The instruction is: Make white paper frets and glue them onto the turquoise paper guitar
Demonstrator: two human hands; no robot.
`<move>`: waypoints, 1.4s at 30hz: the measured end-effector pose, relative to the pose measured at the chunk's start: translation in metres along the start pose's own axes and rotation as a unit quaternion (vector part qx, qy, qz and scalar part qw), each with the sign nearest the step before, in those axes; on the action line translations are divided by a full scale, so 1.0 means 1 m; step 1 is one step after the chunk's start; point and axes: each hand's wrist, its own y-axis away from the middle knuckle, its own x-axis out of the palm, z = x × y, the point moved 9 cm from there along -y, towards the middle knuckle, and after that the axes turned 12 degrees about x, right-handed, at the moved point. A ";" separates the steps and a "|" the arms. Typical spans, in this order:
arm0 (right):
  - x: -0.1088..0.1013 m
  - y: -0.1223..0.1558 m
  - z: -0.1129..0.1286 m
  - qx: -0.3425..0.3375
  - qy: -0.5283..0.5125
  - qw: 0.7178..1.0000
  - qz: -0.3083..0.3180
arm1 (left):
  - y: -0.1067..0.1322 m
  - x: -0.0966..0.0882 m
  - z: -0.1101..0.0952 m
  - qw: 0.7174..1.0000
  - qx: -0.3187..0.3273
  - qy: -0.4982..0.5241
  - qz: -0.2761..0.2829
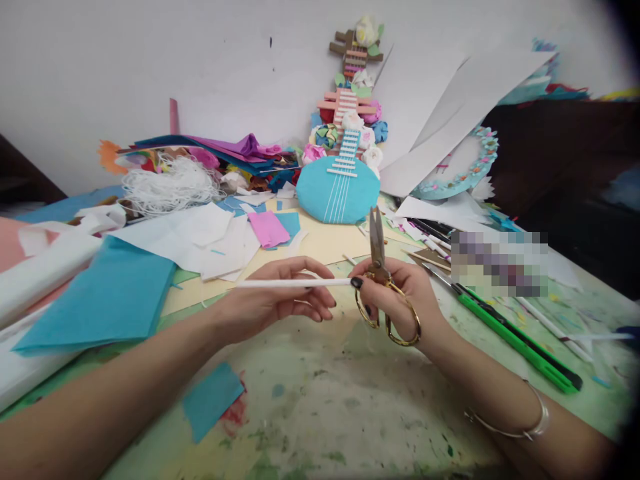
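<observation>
My right hand (417, 297) grips gold-handled scissors (379, 250), blades pointing up and close together. Its thumb and forefinger also pinch the right end of a thin white stick (293, 284), perhaps rolled paper. The stick lies level, crossing in front of my left hand (265, 297). The fingers of that hand are loosely bent and apart, not closed round the stick. Behind the hands stands a blue lute-shaped craft piece (315, 183) with white strings and white bars on its neck. A small blue paper piece (213, 400) is on the table below my left forearm.
A green utility knife (520, 340) lies on the paint-stained table (320, 413) at right, among thin sticks. Folded blue paper (110, 293) and white rolls (45, 280) are at left. Farther back are white string (173, 187), a pink paper piece (269, 229) and white sheets (450, 120).
</observation>
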 end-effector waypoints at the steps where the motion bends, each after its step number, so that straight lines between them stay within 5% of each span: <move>1: -0.003 0.000 0.000 0.000 0.000 1.000 -0.016 | -0.001 -0.002 -0.002 0.999 0.019 -0.020 -0.018; 9: 0.001 0.004 0.005 -0.022 0.082 0.996 -0.028 | 0.003 -0.017 -0.029 0.970 0.163 -0.091 -0.154; 15: -0.006 0.013 0.033 -0.146 0.313 0.927 -0.148 | 0.008 -0.036 -0.033 0.952 0.168 -0.061 -0.248; 23: 0.004 0.014 0.031 -0.177 0.449 0.863 -0.152 | 0.007 -0.036 -0.034 0.951 0.172 -0.041 -0.253; 42: 0.004 0.015 0.029 -0.205 0.500 0.823 -0.173 | 0.007 -0.040 -0.035 0.951 0.161 -0.061 -0.257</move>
